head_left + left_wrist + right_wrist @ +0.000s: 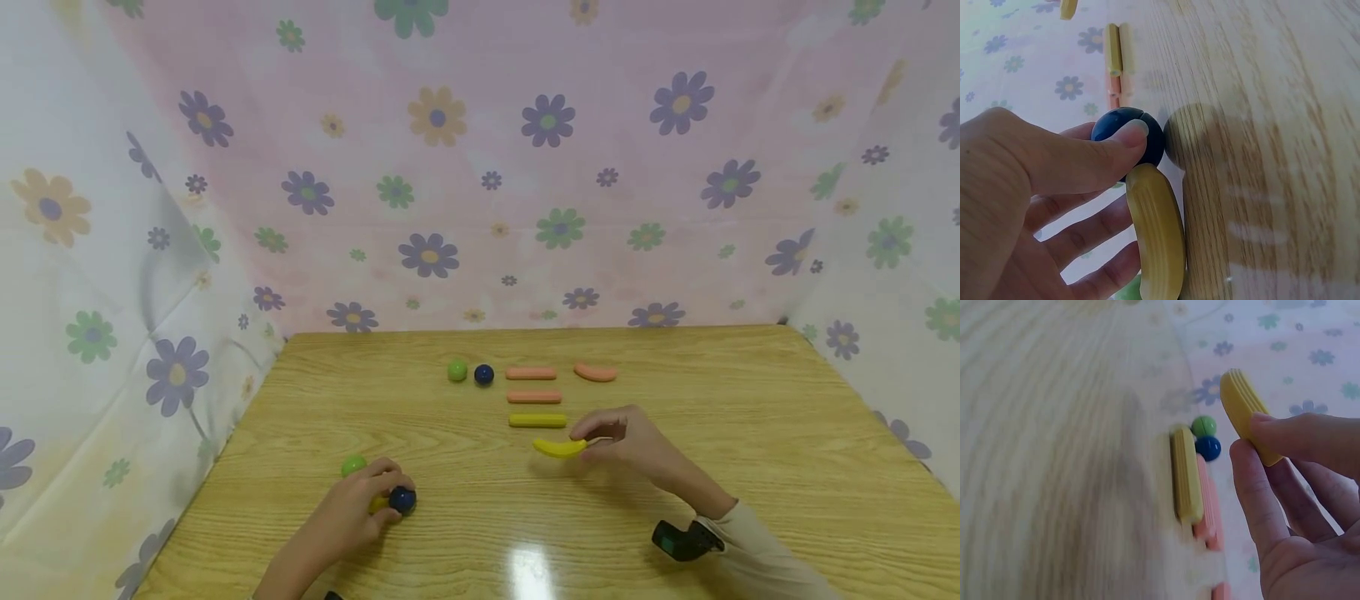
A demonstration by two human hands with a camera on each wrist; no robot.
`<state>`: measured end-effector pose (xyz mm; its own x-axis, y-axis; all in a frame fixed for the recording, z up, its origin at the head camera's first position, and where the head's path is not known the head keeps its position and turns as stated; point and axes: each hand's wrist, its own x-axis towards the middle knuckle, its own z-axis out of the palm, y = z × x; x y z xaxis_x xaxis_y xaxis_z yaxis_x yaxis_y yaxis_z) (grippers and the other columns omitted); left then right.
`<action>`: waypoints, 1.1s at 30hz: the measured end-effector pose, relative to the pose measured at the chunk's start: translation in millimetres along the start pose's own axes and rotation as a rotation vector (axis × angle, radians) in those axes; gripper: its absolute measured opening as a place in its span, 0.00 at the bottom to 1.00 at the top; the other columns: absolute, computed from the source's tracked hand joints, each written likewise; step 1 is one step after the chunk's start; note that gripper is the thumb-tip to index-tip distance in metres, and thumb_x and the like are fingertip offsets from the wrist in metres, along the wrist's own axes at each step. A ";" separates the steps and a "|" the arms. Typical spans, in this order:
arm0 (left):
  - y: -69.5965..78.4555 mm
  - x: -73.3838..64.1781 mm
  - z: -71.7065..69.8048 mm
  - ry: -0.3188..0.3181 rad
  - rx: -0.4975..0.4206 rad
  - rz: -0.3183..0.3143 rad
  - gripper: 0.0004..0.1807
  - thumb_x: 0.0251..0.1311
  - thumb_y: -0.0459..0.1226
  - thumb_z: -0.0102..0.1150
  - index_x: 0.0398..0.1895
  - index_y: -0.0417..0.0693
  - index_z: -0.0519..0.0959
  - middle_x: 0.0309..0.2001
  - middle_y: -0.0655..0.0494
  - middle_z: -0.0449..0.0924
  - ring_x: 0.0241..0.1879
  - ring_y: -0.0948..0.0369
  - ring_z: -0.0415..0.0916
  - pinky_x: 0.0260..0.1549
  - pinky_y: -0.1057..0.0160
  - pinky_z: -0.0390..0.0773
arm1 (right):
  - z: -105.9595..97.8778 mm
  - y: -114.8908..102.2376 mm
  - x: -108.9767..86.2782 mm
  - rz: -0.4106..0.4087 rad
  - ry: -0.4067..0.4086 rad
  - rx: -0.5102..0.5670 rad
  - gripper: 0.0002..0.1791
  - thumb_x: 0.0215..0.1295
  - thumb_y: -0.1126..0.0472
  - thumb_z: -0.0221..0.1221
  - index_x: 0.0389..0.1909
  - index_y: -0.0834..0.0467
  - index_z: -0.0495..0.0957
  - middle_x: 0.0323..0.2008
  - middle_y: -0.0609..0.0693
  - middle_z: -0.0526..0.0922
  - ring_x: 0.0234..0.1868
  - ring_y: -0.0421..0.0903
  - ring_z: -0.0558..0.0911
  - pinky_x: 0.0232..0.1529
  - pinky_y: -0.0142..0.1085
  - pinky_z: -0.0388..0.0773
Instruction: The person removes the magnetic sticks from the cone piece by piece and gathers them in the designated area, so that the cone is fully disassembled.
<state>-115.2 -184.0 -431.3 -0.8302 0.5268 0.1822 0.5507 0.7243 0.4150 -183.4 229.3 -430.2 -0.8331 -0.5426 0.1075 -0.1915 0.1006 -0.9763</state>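
My left hand (358, 510) pinches a dark blue ball (402, 499) low over the wooden table. Beside that ball, partly under the fingers, is a curved yellow piece (1157, 231) with ridges. A light green ball (354, 466) sits just past the left knuckles. My right hand (630, 446) holds another curved yellow piece (559, 448) by one end, between thumb and fingertips, raised off the tabletop. A straight yellow stick (537, 421) lies just beyond it, and in the right wrist view the grip on the ridged yellow piece (1241, 406) shows plainly.
Farther back on the table (750, 417) lie two straight orange sticks, one behind (531, 373) the other (534, 397), and a curved orange piece (596, 372). Left of them sit a second green ball (457, 371) and blue ball (483, 375). A flowered cloth (495, 200) hangs behind.
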 end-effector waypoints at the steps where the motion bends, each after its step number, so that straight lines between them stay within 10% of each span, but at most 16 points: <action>1: -0.1 0.1 0.0 -0.001 -0.001 -0.001 0.20 0.46 0.31 0.72 0.45 0.53 0.81 0.45 0.65 0.73 0.39 0.62 0.77 0.34 0.64 0.78 | -4.7 1.2 -0.2 0.007 0.008 -0.005 0.15 0.59 0.68 0.63 0.44 0.74 0.77 0.47 0.72 0.75 0.46 0.48 0.80 0.44 0.43 0.79; 33: -0.9 -0.9 1.0 -0.013 -0.013 -0.009 0.20 0.47 0.31 0.71 0.46 0.52 0.81 0.45 0.65 0.73 0.42 0.61 0.76 0.39 0.61 0.79 | -89.6 48.8 24.0 0.246 0.201 -0.168 0.21 0.54 0.62 0.68 0.48 0.67 0.79 0.51 0.62 0.78 0.46 0.40 0.80 0.42 0.36 0.79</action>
<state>-114.8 -184.7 -432.7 -0.8341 0.5257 0.1671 0.5417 0.7236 0.4278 -259.2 295.9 -458.5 -0.9470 -0.3120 -0.0764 -0.0407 0.3526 -0.9349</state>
